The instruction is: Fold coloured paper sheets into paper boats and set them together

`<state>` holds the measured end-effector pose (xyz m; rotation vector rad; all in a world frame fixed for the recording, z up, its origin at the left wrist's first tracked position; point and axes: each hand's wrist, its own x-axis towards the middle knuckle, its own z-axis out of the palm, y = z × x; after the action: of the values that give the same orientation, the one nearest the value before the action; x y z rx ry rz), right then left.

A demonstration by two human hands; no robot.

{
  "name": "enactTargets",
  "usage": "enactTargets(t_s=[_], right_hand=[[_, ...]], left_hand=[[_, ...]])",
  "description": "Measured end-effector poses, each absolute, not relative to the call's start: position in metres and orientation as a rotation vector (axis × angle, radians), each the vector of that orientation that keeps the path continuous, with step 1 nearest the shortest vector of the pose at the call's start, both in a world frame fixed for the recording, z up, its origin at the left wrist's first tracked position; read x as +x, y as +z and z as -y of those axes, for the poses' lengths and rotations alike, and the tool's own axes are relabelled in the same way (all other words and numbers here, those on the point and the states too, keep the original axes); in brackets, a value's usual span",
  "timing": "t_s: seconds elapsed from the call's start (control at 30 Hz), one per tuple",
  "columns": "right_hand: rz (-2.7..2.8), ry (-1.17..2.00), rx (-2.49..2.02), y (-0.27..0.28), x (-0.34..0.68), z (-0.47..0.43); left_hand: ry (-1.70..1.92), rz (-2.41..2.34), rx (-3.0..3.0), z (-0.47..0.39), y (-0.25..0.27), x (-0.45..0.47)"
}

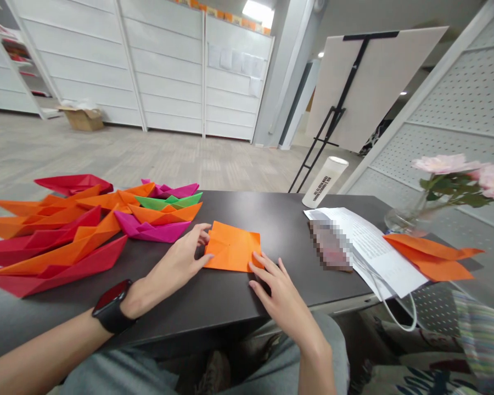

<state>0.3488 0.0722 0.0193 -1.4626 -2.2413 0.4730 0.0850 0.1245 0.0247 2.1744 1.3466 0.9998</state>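
A folded square of orange paper [234, 248] lies on the dark table in front of me, with crease lines across its face. My left hand [189, 249] is at its left edge, thumb and fingers apart, the fingertips at the paper's side. On the lower right corner of the square rest the fingertips of my right hand [276, 285], its fingers spread. To the left stand several folded paper boats: a red one [74, 184], a green one [168, 202], a purple one [152, 226] and orange ones, close together.
On the right are printed sheets [366, 247], a blurred flat object [331, 247], a white cable [411, 315] and a folded orange paper [434, 257]. A white cylinder [325, 182] and a glass vase [405, 219] with pink flowers stand behind. The table's front edge is near my knees.
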Motion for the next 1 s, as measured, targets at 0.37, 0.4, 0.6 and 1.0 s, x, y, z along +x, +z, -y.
enactTargets(t_s=[0.37, 0.4, 0.6, 1.0], right_hand=[[1.842, 0.041, -1.212, 0.025, 0.345, -0.077], [1.91, 0.025, -1.165, 0.026, 0.347, -0.077], [2.126, 0.014, -1.237, 0.024, 0.367, -0.079], [2.414, 0.303, -1.358, 0.05, 0.353, -0.047]], left_hand=[[0.741, -0.737, 2.907, -0.108, 0.043, 0.085], [0.673, -0.684, 2.94, -0.107, 0.044, 0.085], [0.51, -0.692, 2.841, -0.11, 0.038, 0.088], [0.397, -0.888, 2.807, -0.114, 0.033, 0.091]])
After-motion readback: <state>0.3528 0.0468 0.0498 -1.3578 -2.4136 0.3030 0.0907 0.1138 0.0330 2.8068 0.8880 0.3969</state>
